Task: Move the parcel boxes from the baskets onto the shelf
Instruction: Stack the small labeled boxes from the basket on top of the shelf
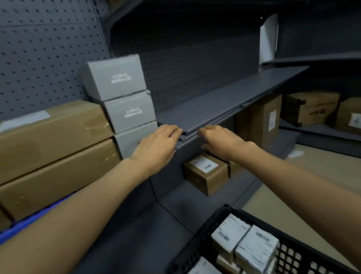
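Brown cardboard fills the left end of the shelf [227,100]: two long cartons [46,150] lie stacked there, and just to their right three grey boxes [123,96] stand piled one on another against the pegboard. Whether these came out of a basket cannot be told, but they suggest that part of the stocking is done. To the right of the grey pile the shelf board runs bare to its far end, so there is plenty of room for more.

The person's left hand [158,146] rests at the front lip of the shelf, beside the lowest grey box, fingers lightly bent and holding nothing. The right hand [220,139] lies just beside it on the same edge, its grip equally loose and empty.

Further right and lower, the black basket [301,256] stands on the floor, packed with small parcel boxes [250,248]. They look squarish and compact, pale and mostly covered by white printed labels, wedged closely side by side. Judging by how full the basket is, most of the task remains.
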